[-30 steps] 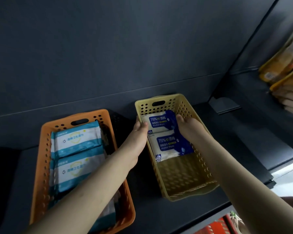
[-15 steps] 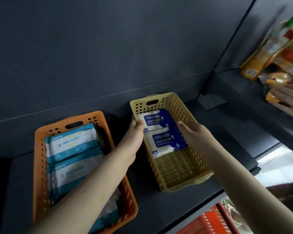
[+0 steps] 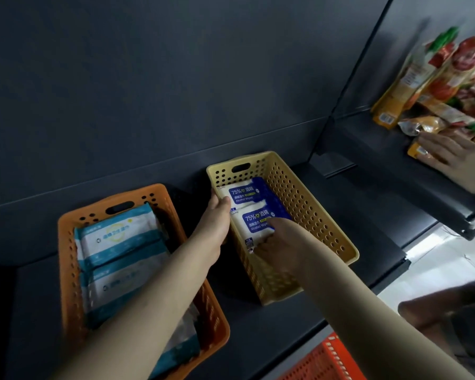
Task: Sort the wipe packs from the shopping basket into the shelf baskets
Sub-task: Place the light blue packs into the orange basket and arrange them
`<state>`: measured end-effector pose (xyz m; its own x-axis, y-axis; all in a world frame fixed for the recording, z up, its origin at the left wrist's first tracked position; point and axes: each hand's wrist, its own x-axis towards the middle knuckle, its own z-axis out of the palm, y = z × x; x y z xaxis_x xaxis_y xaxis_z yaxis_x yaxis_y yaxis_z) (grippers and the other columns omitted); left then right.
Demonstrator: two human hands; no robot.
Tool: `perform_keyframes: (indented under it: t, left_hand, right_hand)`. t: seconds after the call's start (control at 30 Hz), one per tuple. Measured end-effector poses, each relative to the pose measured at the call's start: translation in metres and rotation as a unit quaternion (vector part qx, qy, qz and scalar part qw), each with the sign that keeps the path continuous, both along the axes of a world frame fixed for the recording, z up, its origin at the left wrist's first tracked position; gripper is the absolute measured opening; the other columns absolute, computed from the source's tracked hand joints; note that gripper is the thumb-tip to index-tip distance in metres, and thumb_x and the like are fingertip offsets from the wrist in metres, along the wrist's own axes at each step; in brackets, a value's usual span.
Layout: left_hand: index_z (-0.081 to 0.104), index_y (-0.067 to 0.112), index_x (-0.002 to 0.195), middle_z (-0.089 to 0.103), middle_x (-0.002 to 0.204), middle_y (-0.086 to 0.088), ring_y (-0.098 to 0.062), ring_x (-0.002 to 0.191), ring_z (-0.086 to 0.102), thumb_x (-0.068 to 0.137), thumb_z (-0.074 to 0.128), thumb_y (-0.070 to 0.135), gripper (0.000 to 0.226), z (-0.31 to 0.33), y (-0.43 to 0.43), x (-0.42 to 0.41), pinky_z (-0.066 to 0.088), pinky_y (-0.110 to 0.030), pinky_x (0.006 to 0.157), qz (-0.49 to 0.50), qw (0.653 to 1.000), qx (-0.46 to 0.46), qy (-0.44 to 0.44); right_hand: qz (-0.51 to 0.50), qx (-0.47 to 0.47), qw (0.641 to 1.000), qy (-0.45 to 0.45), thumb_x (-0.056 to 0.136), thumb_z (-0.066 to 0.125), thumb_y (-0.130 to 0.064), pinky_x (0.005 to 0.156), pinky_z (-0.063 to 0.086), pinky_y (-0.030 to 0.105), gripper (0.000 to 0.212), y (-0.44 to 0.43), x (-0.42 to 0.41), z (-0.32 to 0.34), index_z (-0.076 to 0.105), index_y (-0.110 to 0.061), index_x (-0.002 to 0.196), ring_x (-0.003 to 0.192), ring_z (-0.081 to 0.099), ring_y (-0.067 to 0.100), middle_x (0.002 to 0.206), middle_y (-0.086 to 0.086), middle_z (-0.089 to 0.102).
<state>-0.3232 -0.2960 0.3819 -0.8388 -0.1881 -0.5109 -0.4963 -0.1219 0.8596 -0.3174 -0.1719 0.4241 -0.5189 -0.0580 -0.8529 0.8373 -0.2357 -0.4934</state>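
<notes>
Head view | left hand (image 3: 217,218) grips yellow basket (image 3: 307,204) left wall | right hand (image 3: 281,242) on nearer alcohol wipe pack (image 3: 254,225), grasp indeterminate | orange basket (image 3: 66,256) beside, holding teal packs (image 3: 115,234)

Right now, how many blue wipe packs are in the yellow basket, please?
2. The rear pack lies at the far end of the yellow basket, beside the left hand; the front pack lies before it, partly under the right hand. Others may be hidden beneath.
</notes>
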Motion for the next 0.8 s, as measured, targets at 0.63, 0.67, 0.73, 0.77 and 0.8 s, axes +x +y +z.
perform_keyframes:
  t: [0.63, 0.67, 0.73, 0.77, 0.8]
  left_hand:
    - [0.032, 0.040, 0.145, 0.058, 0.092, 0.020, 0.002, 0.078, 0.055, 0.105, 0.030, 0.037, 0.040, -0.008, -0.001, -0.003, 0.038, -0.024, 0.058, -0.010, 1.000, 0.008, 0.017]
    - [0.032, 0.040, 0.145, 0.058, 0.092, 0.020, 0.002, 0.078, 0.055, 0.105, 0.031, 0.037, 0.040, -0.007, -0.001, -0.002, 0.038, -0.024, 0.058, -0.010, 1.000, 0.010, 0.017]
    - [0.032, 0.041, 0.145, 0.059, 0.096, 0.019, 0.000, 0.082, 0.055, 0.105, 0.031, 0.038, 0.041, -0.008, -0.001, -0.002, 0.039, -0.025, 0.060, -0.009, 1.000, 0.011, 0.017]
    - [0.031, 0.041, 0.146, 0.060, 0.101, 0.017, 0.000, 0.084, 0.055, 0.105, 0.031, 0.039, 0.041, -0.008, -0.001, -0.002, 0.040, -0.026, 0.063, -0.008, 1.000, 0.013, 0.018]
    - [0.030, 0.042, 0.146, 0.060, 0.110, 0.014, -0.001, 0.087, 0.054, 0.104, 0.032, 0.039, 0.042, -0.007, -0.001, -0.001, 0.040, -0.028, 0.068, -0.008, 1.000, 0.014, 0.019]
  right_hand:
    - [-0.037, 0.026, 0.999, 0.009, 0.099, 0.049, -0.028, 0.075, 0.053, 0.032, 0.031, 0.019, 0.004, 0.001, 0.055, -0.007, 0.121, 0.083, 0.067, 0.022, 0.101, 0.011, 0.069]
    - [-0.009, 0.075, 0.997, 0.033, 0.098, 0.051, -0.029, 0.078, 0.052, 0.031, 0.032, 0.021, 0.002, 0.002, 0.055, -0.008, 0.122, 0.086, 0.065, 0.020, 0.102, 0.010, 0.068]
    - [0.087, 0.183, 0.973, 0.107, 0.098, 0.053, -0.031, 0.071, 0.051, 0.025, 0.040, 0.019, -0.004, 0.005, 0.049, -0.014, 0.133, 0.086, 0.063, 0.016, 0.108, 0.007, 0.062]
    - [0.153, 0.255, 0.940, 0.167, 0.098, 0.052, -0.032, 0.067, 0.053, 0.023, 0.046, 0.016, -0.008, 0.005, 0.042, -0.020, 0.140, 0.087, 0.063, 0.015, 0.117, 0.006, 0.059]
    - [0.221, 0.350, 0.878, 0.239, 0.098, 0.050, -0.035, 0.069, 0.055, 0.025, 0.050, 0.015, -0.015, 0.000, 0.036, -0.025, 0.145, 0.094, 0.063, 0.017, 0.128, 0.006, 0.054]
